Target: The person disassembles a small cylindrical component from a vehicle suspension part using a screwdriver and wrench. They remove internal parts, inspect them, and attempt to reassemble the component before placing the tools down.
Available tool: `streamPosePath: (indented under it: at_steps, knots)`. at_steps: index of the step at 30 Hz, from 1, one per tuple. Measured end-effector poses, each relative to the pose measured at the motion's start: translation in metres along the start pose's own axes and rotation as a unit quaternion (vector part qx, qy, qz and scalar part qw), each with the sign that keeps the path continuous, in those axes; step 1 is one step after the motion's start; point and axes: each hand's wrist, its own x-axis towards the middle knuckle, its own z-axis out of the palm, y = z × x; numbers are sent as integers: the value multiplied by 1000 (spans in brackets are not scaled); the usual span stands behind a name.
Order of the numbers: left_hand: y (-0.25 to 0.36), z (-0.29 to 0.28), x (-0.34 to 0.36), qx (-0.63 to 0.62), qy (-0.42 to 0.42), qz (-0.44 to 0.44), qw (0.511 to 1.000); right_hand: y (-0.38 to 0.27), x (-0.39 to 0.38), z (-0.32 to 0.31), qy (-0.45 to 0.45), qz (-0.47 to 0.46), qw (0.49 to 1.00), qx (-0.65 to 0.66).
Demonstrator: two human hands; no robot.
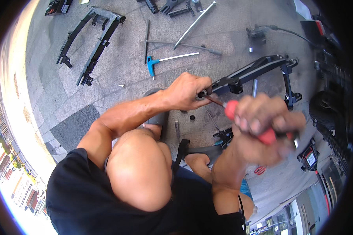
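My left hand (190,88) is closed around the near end of a long black metal frame part (247,74), whose round bushing (201,94) faces up by my fingers. My right hand (268,125), smeared by motion, is wrapped round a red-handled screwdriver (231,109). Its dark shaft slants left toward the bushing; whether the tip touches it I cannot tell. A silver, blurred end of something shows at the right edge of that hand. Below the bushing a small black round piece (191,117) lies on the paving.
A U-shaped black frame (106,39) lies upper left, near a blue T-handle tool (152,64). Metal rods (194,25) and several black parts (176,8) lie at the top. A dark tire (319,109) and shock parts (329,141) are at right. My bare foot (198,162) is below.
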Motion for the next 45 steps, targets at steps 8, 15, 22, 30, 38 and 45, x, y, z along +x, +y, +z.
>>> streamPosePath:
  at_steps: [8,15,22,30,38,45]
  knots:
    - [3,-1,-1,1,-22,-43,999,-5,-9,-4,10,-43,999,-3]
    - [2,-1,-2,3,13,-24,1000,-7,-10,-8,21,-35,998,47]
    - [2,-5,4,33,4,-12,999,7,-22,-8,46,-27,999,7]
    - [9,-3,3,10,5,-8,1000,-24,-12,2,48,-95,994,39]
    - [6,-1,3,24,19,4,1000,-19,-22,1,55,-66,996,14]
    - [4,-7,5,27,1,21,999,-14,-6,3,35,-6,999,-22]
